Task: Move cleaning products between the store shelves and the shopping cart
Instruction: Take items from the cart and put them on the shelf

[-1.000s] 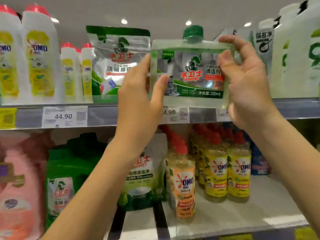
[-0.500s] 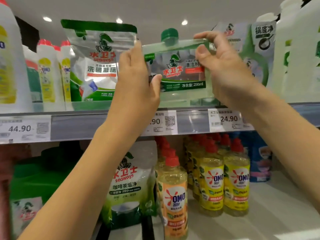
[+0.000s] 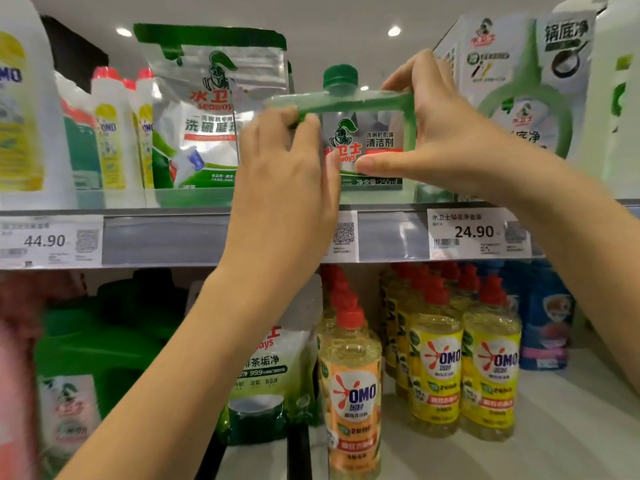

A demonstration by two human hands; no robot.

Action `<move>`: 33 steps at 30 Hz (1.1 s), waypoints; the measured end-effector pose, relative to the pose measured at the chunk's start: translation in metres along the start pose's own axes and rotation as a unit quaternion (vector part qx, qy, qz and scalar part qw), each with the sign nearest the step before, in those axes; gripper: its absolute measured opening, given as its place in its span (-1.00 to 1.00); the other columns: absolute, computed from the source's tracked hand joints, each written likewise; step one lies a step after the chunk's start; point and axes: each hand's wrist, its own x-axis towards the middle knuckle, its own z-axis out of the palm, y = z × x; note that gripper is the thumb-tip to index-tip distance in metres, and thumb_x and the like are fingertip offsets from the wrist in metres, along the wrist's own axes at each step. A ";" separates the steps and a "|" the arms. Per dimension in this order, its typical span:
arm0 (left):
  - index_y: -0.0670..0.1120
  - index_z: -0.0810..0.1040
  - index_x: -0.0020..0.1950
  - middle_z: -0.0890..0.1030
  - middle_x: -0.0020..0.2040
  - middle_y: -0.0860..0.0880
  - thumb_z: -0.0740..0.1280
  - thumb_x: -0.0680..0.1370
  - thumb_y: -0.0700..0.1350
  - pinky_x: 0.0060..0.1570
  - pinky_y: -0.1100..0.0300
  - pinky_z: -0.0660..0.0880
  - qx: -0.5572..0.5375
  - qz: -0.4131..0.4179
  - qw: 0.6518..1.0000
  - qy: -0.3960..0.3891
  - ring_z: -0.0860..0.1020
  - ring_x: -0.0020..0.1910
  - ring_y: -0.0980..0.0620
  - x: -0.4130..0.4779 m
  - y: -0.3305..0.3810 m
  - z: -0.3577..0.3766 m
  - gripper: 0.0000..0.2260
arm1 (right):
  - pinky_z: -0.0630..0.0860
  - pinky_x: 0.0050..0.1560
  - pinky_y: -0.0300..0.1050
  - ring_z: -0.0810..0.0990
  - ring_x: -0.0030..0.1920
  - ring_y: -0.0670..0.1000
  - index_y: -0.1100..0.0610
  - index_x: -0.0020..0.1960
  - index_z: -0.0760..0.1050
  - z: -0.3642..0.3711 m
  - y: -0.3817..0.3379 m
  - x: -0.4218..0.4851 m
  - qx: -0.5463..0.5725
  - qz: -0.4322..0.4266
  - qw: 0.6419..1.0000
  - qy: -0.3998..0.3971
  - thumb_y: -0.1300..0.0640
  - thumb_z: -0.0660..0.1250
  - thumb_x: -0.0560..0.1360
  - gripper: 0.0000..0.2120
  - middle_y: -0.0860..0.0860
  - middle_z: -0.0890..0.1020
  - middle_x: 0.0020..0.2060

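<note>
250ml pouch point(image 3: 377, 143) moved onto shelf point(image 3: 166, 237), L hand point(image 3: 287, 174), R hand point(image 3: 446, 140) gripping.

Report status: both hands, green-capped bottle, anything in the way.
Left hand and right hand both grip green-capped bottle. Bottle upright at upper shelf, between silver pouch and white box. No blockage seen.
</note>
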 end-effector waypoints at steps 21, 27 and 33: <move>-0.09 0.50 0.22 0.51 0.14 -0.04 0.00 0.66 0.08 -0.09 0.12 0.36 0.032 -0.016 0.997 -0.068 0.49 0.02 -0.04 -0.001 0.004 -0.003 -0.62 | 0.17 0.28 -0.25 0.29 0.37 0.03 0.15 0.45 0.23 0.013 -0.003 0.009 -0.090 0.009 0.995 0.041 -0.12 0.39 0.47 -0.32 0.07 0.30 0.37; -0.10 0.54 0.18 0.53 0.09 0.03 0.27 0.59 -0.03 0.01 0.39 0.37 -0.112 0.021 0.993 0.001 0.47 0.02 0.16 -0.021 0.007 -0.031 -0.76 | 0.48 0.18 -0.18 0.50 0.12 -0.08 0.13 0.21 0.47 0.007 -0.025 -0.059 0.079 -0.089 0.972 0.204 0.06 0.36 0.53 -0.70 -0.04 0.50 0.08; 0.00 0.57 0.13 0.62 0.05 0.13 0.37 0.52 -0.03 0.07 0.32 0.52 -0.253 -0.079 0.963 -0.052 0.61 0.04 0.18 -0.088 0.009 -0.079 -0.79 | 0.51 0.13 -0.22 0.61 0.11 0.00 -0.04 0.11 0.54 0.036 -0.041 -0.142 0.390 -0.028 0.916 0.086 0.10 0.43 0.47 -0.77 -0.07 0.64 0.00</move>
